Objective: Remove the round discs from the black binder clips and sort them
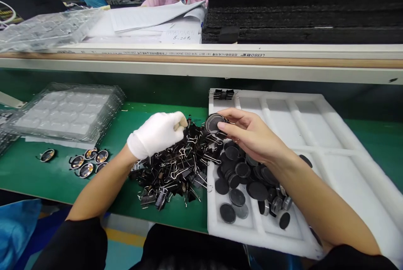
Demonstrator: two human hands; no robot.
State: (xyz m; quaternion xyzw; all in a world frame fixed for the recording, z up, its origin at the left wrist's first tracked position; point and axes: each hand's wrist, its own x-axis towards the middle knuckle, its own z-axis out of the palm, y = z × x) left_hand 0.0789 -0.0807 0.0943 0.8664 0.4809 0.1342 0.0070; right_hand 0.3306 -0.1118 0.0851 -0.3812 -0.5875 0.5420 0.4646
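My left hand (157, 133) wears a white glove and pinches a black binder clip (189, 126) at the top of a heap of binder clips (176, 169) on the green mat. My bare right hand (252, 133) holds a round dark disc (214, 123) in its fingertips, close to the left hand's clip. Under the right wrist lies a pile of dark discs (248, 179) in the near-left part of a white foam tray (315, 135).
Several clipped discs (86, 163) lie on the mat at left. Clear plastic blister trays (69, 110) are stacked behind them. A few binder clips (224, 93) sit at the foam tray's far corner. A shelf rail (201, 62) crosses above, with a person in pink seated beyond it.
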